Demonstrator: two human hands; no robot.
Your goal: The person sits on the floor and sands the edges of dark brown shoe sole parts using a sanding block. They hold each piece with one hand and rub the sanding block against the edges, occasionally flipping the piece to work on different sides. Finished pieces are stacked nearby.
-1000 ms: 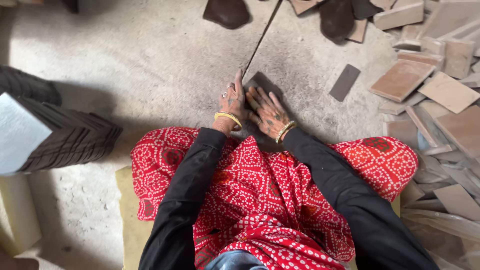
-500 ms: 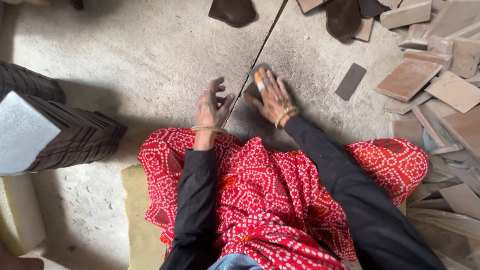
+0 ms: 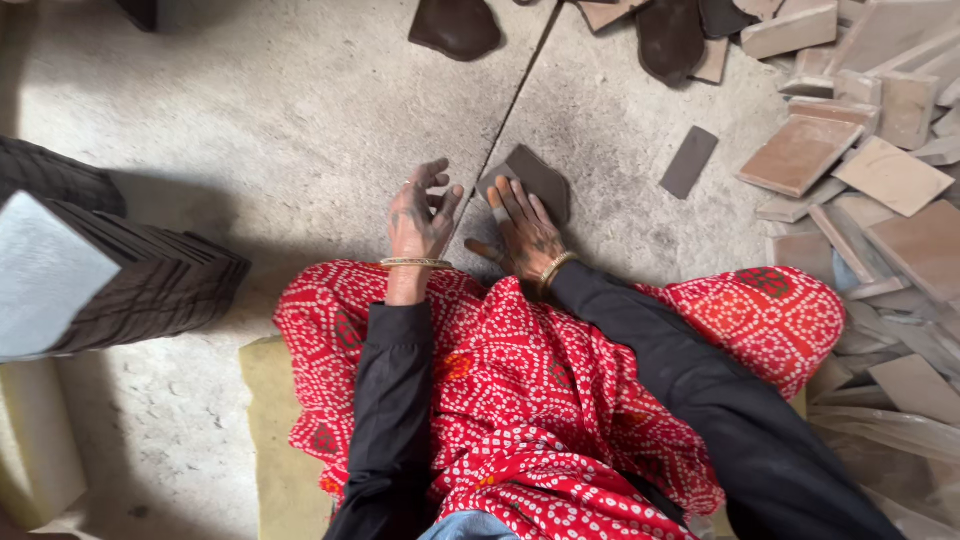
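Below, right hand (image 3: 525,235) flat on dark slab (image 3: 540,180), grip open, left hand (image 3: 420,215) lifted, fingers spread, holding nothing, rough concrete floor (image 3: 250,120)

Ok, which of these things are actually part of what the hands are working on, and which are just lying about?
In hand:
- dark clay slab, pressed flat on the floor under the right hand
- left hand, fingers spread, beside the slab, holding nothing

Lying about:
- small dark tile
- pile of tan tiles
- stack of dark tiles
- dark clay lump
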